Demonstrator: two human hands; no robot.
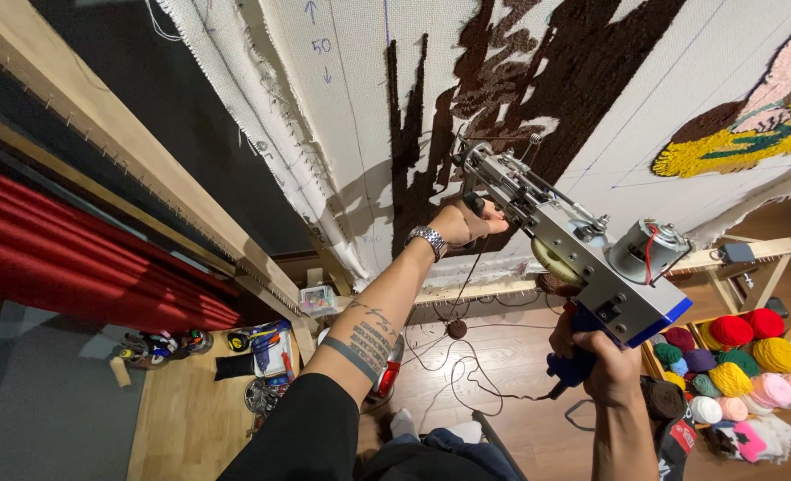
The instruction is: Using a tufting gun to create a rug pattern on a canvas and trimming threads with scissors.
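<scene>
Stretched tufting cloth (360, 80) fills the view; left hand (459, 223) and right hand (611, 361) clench the tufting gun (582, 258) (needle tip hidden).

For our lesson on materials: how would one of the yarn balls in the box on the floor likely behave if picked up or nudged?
The yarn balls look soft and wound, so probably light and squashy, not fragile. Being round, one would likely roll if pushed on the wooden floor. Packed close together in the box, they probably hold each other in place.
</scene>
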